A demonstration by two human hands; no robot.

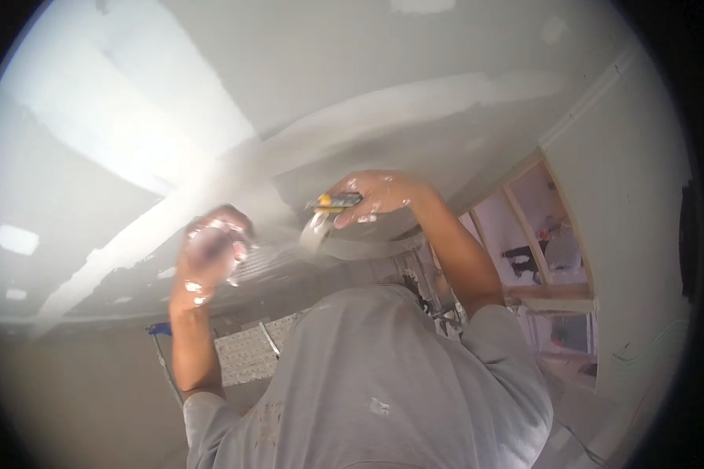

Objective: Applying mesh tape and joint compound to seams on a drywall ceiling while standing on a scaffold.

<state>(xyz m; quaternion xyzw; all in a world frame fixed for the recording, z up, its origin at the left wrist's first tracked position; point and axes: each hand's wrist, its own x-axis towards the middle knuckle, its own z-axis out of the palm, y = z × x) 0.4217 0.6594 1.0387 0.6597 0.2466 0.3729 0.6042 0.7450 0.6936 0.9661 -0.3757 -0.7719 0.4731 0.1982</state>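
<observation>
my right hand, near the middle of the frame, is closed around a yellow-and-black tool, with a pale strip just below it. my left hand, left of centre, is white-smeared and blurred; i cannot tell whether it grips anything. a grey surface with white bands spans the upper frame; a wooden frame stands at right.

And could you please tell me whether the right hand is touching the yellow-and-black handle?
Touching: the head view shows the right hand closed around the yellow-and-black handle.
</observation>
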